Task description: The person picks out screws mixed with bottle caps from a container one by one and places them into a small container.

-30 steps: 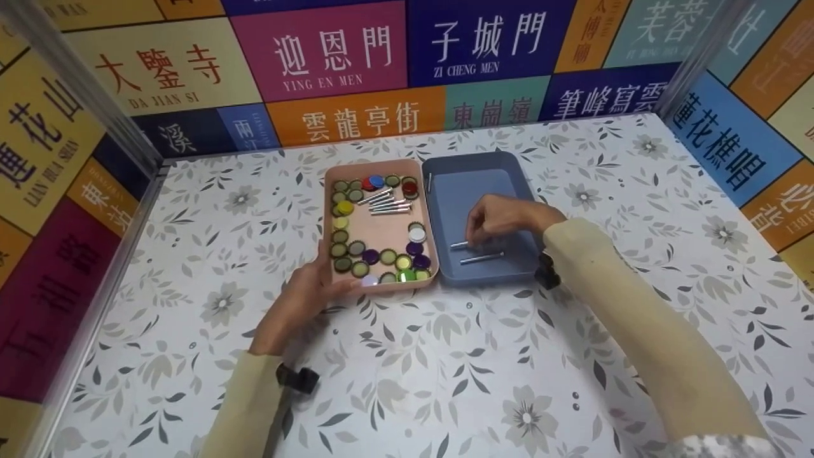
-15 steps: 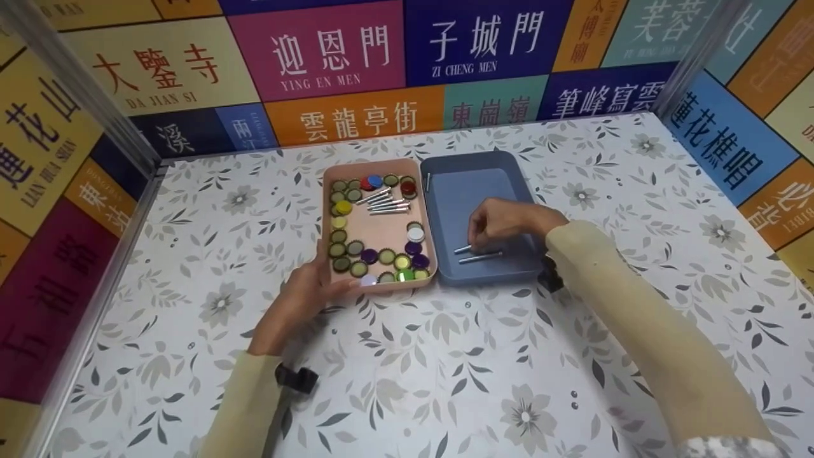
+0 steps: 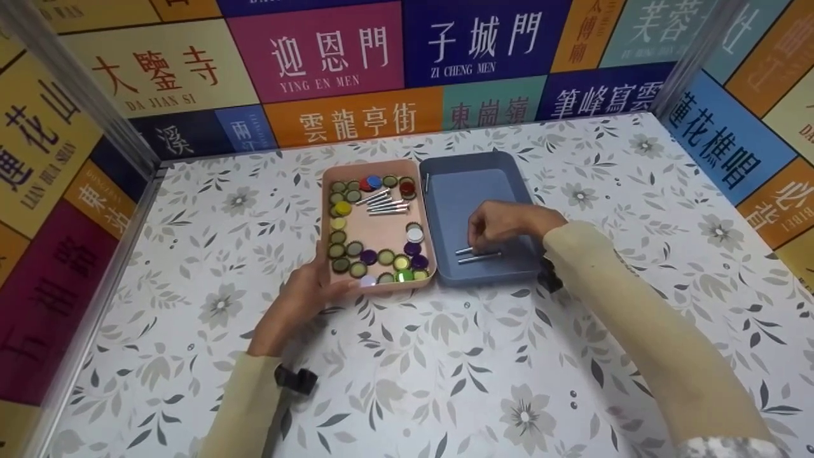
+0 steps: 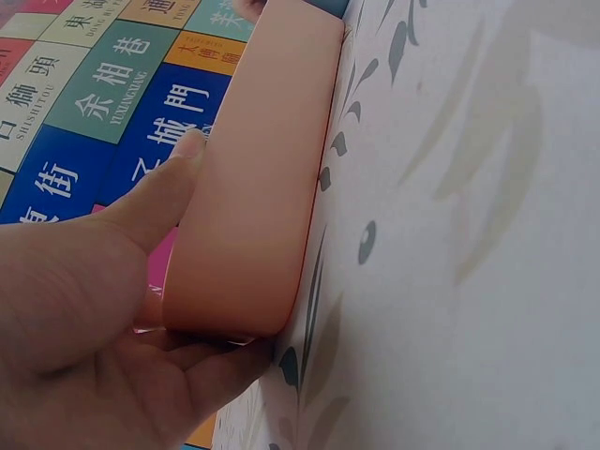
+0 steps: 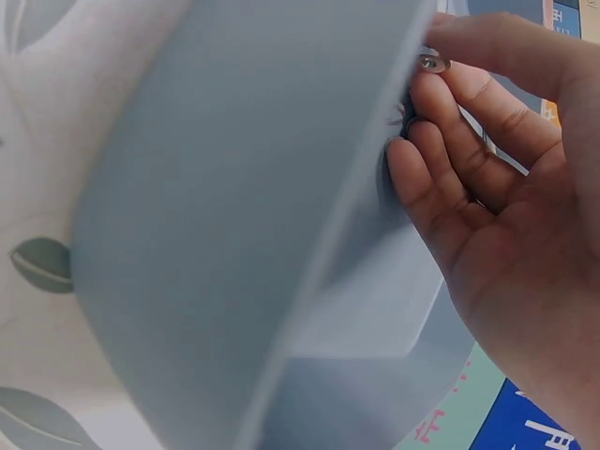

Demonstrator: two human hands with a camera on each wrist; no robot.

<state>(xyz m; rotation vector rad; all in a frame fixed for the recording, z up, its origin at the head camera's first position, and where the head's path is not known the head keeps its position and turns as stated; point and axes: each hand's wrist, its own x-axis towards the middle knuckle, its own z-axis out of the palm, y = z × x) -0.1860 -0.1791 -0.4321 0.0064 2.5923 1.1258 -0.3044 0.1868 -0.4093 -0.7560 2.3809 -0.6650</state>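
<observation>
My left hand [image 3: 305, 289] grips the near left corner of the pink tray [image 3: 385, 232], thumb over the rim and fingers against its outer side and lower edge. Inside lie several bottle caps [image 3: 353, 248] around the sides and a bunch of silver screws [image 3: 388, 207]. My right hand [image 3: 502, 222] reaches down into the blue tray [image 3: 458, 197]. Its thumb and fingers pinch a screw, whose round head [image 5: 431, 62] shows in the right wrist view. Next to it another screw [image 3: 480, 257] lies on the tray floor. One more screw [image 3: 427, 184] leans along the left wall.
Both trays stand side by side, touching, on a table [image 3: 407, 381] with a leaf-patterned cover. Panels with large printed characters [image 3: 331, 54] wall off the back and both sides.
My right hand has come down slightly toward the near side of the blue tray, and the pinched screw has shifted close to the one beside it. My left hand keeps its grip.
</observation>
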